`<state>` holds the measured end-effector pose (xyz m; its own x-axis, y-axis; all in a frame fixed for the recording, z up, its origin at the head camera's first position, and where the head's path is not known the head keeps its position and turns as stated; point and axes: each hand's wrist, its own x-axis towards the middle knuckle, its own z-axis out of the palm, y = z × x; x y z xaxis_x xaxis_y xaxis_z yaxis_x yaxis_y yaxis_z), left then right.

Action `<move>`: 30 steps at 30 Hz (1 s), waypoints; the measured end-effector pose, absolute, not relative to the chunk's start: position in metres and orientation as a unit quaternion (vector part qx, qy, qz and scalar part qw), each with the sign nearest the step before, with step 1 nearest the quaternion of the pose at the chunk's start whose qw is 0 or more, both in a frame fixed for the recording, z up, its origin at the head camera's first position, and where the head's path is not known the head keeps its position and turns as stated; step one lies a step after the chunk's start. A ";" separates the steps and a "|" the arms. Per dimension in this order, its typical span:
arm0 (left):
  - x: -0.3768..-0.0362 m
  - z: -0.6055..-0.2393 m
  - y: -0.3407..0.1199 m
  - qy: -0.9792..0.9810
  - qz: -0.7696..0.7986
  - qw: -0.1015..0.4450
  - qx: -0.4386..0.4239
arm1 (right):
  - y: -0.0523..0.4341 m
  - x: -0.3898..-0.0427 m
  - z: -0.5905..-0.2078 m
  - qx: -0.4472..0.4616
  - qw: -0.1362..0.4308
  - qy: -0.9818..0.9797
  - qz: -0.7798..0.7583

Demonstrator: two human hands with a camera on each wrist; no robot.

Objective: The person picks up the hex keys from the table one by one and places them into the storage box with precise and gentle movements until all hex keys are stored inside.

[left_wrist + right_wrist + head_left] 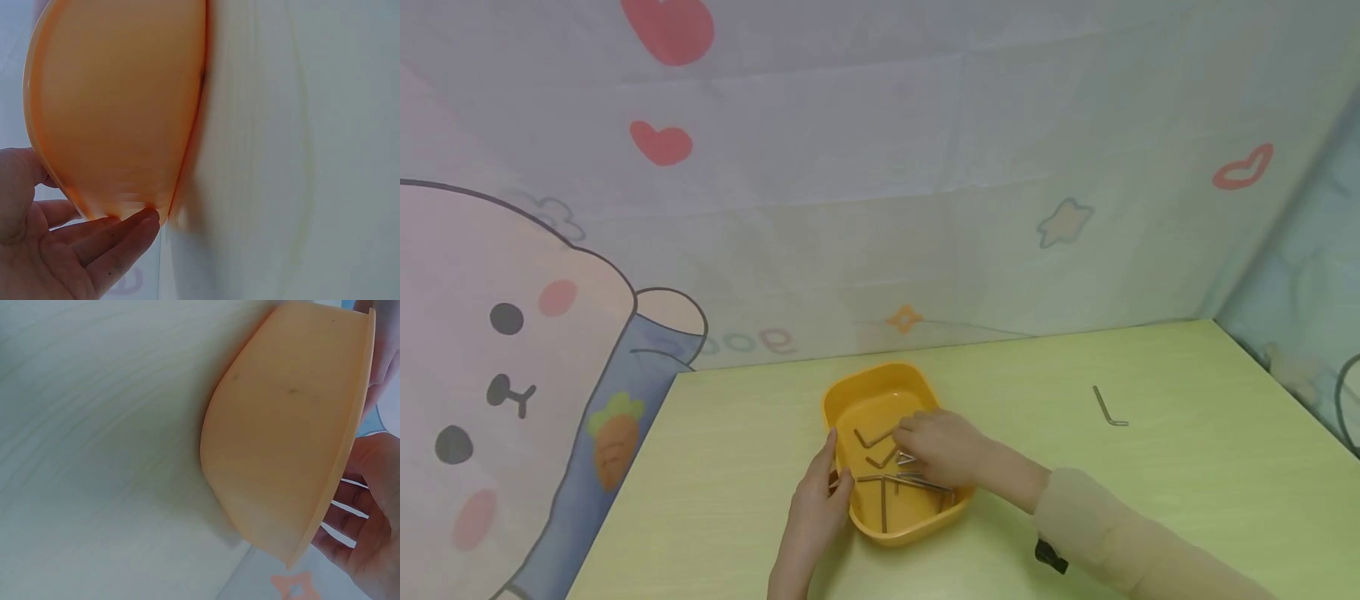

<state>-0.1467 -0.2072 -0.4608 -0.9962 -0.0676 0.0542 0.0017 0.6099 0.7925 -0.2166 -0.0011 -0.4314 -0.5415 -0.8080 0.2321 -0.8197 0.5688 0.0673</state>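
Note:
A yellow plastic basin stands on the table with several L-shaped metal hex keys lying inside it. My left hand grips its left rim, thumb at the edge and fingers against the outer wall, as the left wrist view also shows. Over the right rim reaches my right hand, its fingers down among the hex keys. In the right wrist view the basin wall hides the fingertips of that hand, so whether they pinch a hex key cannot be seen.
One more hex key lies by itself on the table, right of the basin. A printed cloth hangs behind the table's back edge. At the far right a dark cable loop shows.

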 end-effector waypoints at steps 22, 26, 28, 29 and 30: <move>-0.149 -0.466 -0.208 -0.898 -0.437 0.043 0.013 | 0.028 -0.211 -0.443 0.440 0.240 -0.862 0.075; -0.149 -0.465 -0.209 -0.897 -0.439 0.043 0.010 | 0.033 -0.211 -0.444 0.434 0.254 -0.861 0.080; -0.148 -0.465 -0.208 -0.897 -0.440 0.044 0.011 | 0.035 -0.211 -0.444 0.431 0.256 -0.861 0.083; -0.148 -0.465 -0.208 -0.897 -0.439 0.044 0.012 | 0.036 -0.211 -0.444 0.429 0.257 -0.862 0.084; -0.148 -0.465 -0.208 -0.897 -0.439 0.045 0.011 | 0.038 -0.211 -0.444 0.428 0.258 -0.862 0.086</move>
<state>-0.1480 -0.2084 -0.4648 -0.9957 -0.0595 0.0710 0.0195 0.6145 0.7887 -0.2107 0.0375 -0.4440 -0.4999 -0.6941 0.5180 -0.7825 0.6183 0.0733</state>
